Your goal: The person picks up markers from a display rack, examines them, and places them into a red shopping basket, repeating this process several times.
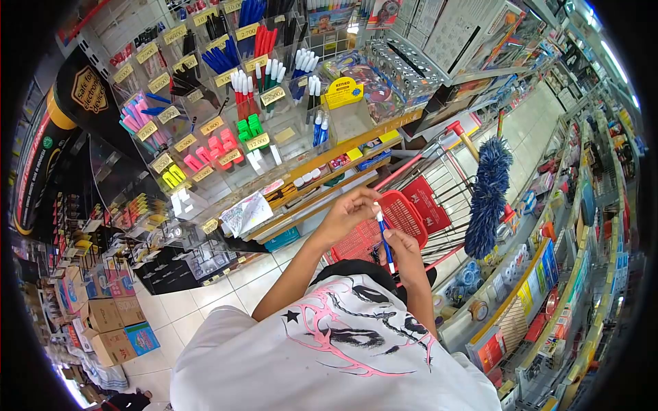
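A slim blue and white pen [384, 236] is held in front of my shirt, tilted slightly, between my two hands. My right hand [406, 255] is closed round its blue barrel, thumb on top. My left hand [348, 218] pinches at the white upper end, with fingers bent. Just beyond my hands is a red plastic basket [411, 205] in a metal shopping cart [449, 168]. Ahead on the left, a tiered display rack [274, 154] bears clear compartments of pens, markers [241, 85] and highlighters [250, 128] with price labels.
A blue fluffy duster [489, 198] stands upright at the cart's right side. Shelves with tape rolls [479, 311] and other goods line the right. Cardboard boxes [113, 318] sit on the tiled floor [185, 305] at the lower left. A loose paper [247, 214] lies at the rack's front edge.
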Available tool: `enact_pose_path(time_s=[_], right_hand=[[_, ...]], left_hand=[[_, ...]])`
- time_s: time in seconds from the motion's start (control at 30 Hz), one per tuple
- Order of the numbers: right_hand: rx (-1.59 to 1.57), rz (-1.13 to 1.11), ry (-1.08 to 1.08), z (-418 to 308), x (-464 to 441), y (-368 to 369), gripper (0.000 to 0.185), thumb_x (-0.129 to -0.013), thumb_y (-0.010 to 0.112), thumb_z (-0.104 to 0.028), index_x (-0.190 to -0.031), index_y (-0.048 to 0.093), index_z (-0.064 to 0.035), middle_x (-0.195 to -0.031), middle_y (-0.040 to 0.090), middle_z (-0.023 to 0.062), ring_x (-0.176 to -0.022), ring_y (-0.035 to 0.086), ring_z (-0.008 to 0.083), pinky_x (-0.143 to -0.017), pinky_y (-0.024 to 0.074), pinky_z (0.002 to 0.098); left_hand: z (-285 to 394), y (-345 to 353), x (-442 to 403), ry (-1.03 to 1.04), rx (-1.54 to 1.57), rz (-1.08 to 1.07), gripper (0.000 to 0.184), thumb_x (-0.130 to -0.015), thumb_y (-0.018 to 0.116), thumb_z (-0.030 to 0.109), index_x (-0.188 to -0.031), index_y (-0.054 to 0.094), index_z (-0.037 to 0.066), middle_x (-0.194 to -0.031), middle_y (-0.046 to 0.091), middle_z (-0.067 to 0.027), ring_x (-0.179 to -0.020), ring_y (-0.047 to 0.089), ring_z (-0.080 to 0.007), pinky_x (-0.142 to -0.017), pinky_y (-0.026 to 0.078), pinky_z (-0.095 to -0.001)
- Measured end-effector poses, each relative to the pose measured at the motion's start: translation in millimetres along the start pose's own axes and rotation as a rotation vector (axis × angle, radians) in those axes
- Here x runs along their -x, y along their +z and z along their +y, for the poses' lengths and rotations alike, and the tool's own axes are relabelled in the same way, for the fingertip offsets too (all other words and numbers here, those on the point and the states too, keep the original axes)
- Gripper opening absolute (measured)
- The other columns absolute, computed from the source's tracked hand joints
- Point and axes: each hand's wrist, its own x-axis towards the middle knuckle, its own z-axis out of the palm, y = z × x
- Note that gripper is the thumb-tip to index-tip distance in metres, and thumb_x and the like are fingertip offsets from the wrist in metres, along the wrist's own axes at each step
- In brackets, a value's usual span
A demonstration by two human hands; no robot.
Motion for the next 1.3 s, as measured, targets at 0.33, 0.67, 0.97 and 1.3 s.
enact_pose_path(time_s=[0.33, 0.67, 0.97, 1.3], right_hand=[[0.046, 0.011, -0.037, 27, 4, -24, 0.021, -0.097, 0.055, -0.018, -0.097, 0.066, 0.0005, -0.069, 0.059, 0.0014, -0.062, 0.054, 0.0088, -0.058, 0.0425, 0.0233], [0.095, 0.275, 0.123, 102, 31, -91, 0.023, -0.096, 0.058, -0.023, -0.096, 0.067, -0.0025, -0.068, 0.057, -0.0015, -0.061, 0.051, 0.0062, -0.059, 0.0417, 0.0212], [0.093, 0.374, 0.078, 111, 39, -111, 0.024, -0.096, 0.057, -0.025, -0.098, 0.065, -0.0024, -0.07, 0.057, -0.0015, -0.062, 0.051, 0.0066, -0.059, 0.0412, 0.0215], [0.022, 0.355, 0.12, 126, 44, -105, 0.023, -0.095, 0.061, -0.027, -0.092, 0.064, -0.0041, -0.07, 0.058, -0.0007, -0.062, 0.051, 0.007, -0.059, 0.042, 0.0222]], left_hand=[[20, -28, -20, 0.041, -0.151, 0.154, 0.016, -0.092, 0.063, 0.013, -0.104, 0.063, 0.003, -0.092, 0.065, 0.0006, -0.085, 0.059, -0.0073, -0.08, 0.048, -0.025], [220, -121, -96, 0.879, -0.621, 0.66, 0.033, -0.089, 0.065, 0.008, -0.12, 0.053, 0.004, -0.082, 0.067, -0.0026, -0.069, 0.054, -0.0041, -0.06, 0.041, -0.0207], [239, -109, -155, 0.735, -1.28, 0.49, 0.028, -0.089, 0.063, 0.013, -0.115, 0.057, 0.005, -0.076, 0.067, -0.0042, -0.066, 0.054, -0.0059, -0.061, 0.044, -0.0243], [237, -114, -169, 0.644, -1.457, 0.466, 0.029, -0.087, 0.063, 0.018, -0.115, 0.058, 0.011, -0.081, 0.07, -0.0104, -0.068, 0.064, -0.0178, -0.065, 0.047, -0.0299]])
